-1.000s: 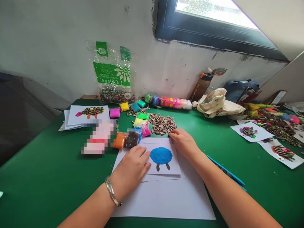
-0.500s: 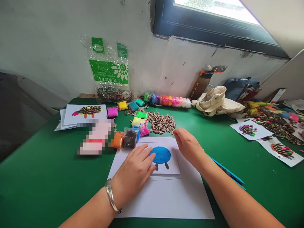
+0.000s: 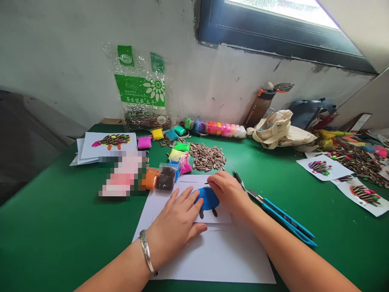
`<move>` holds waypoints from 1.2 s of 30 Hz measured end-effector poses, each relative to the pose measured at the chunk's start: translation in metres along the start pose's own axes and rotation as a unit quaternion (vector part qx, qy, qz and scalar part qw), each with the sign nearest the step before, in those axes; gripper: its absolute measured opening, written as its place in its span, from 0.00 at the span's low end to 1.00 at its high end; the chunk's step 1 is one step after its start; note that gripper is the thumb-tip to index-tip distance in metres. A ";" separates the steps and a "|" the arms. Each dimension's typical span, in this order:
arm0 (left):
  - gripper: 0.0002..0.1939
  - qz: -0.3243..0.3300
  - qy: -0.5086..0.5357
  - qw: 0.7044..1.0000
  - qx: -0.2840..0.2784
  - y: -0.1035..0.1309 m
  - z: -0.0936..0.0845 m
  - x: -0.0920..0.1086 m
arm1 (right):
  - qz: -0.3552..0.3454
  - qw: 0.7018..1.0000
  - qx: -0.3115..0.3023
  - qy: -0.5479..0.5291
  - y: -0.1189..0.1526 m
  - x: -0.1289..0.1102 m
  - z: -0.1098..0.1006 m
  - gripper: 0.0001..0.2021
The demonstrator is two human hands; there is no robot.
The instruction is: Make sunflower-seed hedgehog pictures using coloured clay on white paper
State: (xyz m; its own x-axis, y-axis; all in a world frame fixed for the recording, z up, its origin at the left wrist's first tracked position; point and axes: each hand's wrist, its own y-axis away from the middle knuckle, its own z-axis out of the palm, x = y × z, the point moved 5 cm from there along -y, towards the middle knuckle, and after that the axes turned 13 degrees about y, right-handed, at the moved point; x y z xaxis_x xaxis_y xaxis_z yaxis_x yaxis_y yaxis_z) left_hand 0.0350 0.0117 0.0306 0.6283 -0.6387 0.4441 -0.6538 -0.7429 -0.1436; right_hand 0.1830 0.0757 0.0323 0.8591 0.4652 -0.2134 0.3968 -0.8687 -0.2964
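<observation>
My left hand (image 3: 180, 213) lies with its fingers spread on a small white card (image 3: 190, 183), fingertips at the left edge of a flat blue clay oval (image 3: 209, 198). Two dark legs (image 3: 214, 212) stick out below the oval. Above the oval's upper edge, my right hand (image 3: 229, 190) pinches a small dark sliver that looks like a sunflower seed (image 3: 206, 183). Beneath the card is a larger white sheet (image 3: 231, 259). A pile of striped sunflower seeds (image 3: 209, 157) sits just beyond the sheet.
Bagged clay (image 3: 166, 178) in several colours lies beyond my left hand. A blue utility knife (image 3: 288, 221) and a pen (image 3: 239, 178) are by my right arm. Finished seed pictures (image 3: 114, 142) lie left and right. A seed bag (image 3: 142, 93) and bottle (image 3: 259, 107) stand by the wall.
My right hand has moved from the edge of the seed pile back toward me, over the blue oval, with a seed pinched. My left hand stays on the card, its thumb shifted slightly.
</observation>
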 end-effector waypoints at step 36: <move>0.25 -0.017 -0.041 0.998 -0.038 0.002 0.000 0.002 | -0.004 0.999 0.017 -0.031 0.006 0.006 0.011 0.09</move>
State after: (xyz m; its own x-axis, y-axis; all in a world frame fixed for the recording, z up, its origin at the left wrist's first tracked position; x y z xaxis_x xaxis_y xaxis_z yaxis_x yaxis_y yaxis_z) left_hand 0.0352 0.0090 0.0319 0.6816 -0.6298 0.3726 -0.6591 -0.7496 -0.0615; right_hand 0.1865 0.0752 0.0191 0.8338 0.4820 -0.2690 0.3905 -0.8595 -0.3297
